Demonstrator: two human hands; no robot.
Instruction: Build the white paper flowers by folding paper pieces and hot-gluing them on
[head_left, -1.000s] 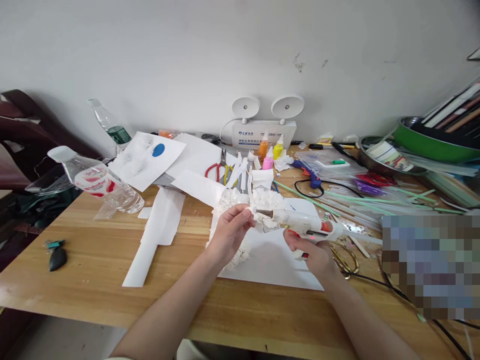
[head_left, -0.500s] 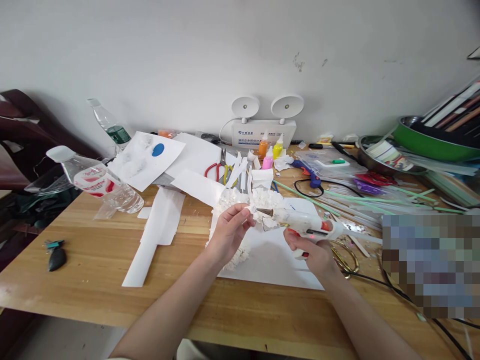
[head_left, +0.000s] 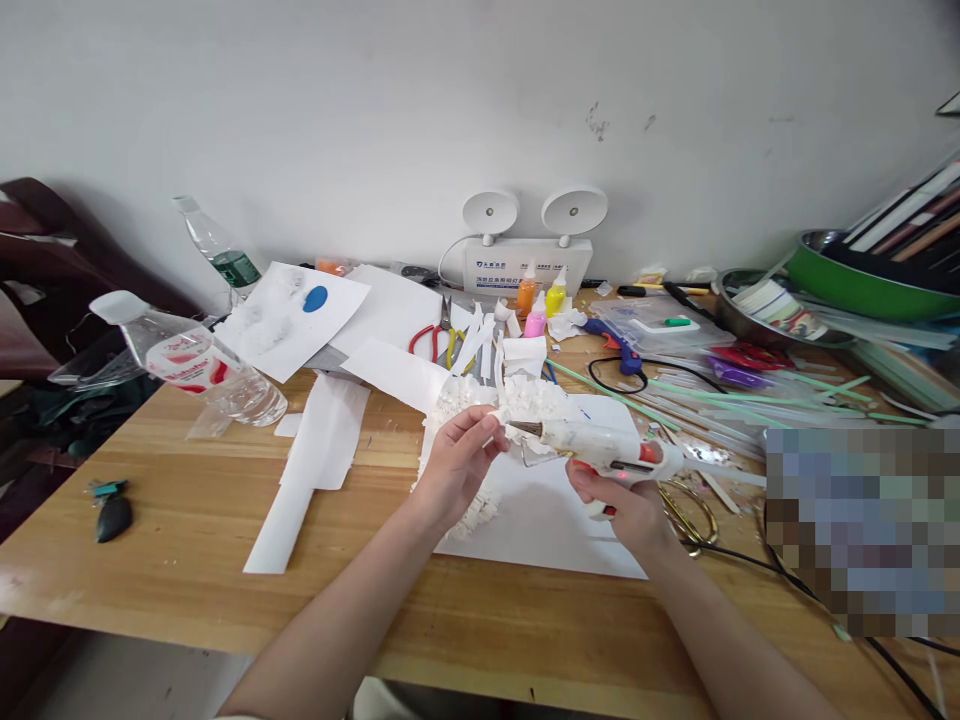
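My right hand is wrapped round the handle of a white glue gun, with a glue stick sticking out of its back. Its nozzle points left, close to a small white paper piece pinched between the fingertips of my left hand. Whether nozzle and paper touch is too small to tell. Below and behind the hands lie crumpled white paper bits on a white sheet.
Bottles and paper sheets stand or lie left. Pliers, paint bottles and a white emergency lamp are behind. A blue glue gun, sticks and a green bowl are at right.
The glue gun's nozzle has shifted slightly, now a little lower and farther right of the fingertips. My left hand has barely moved.
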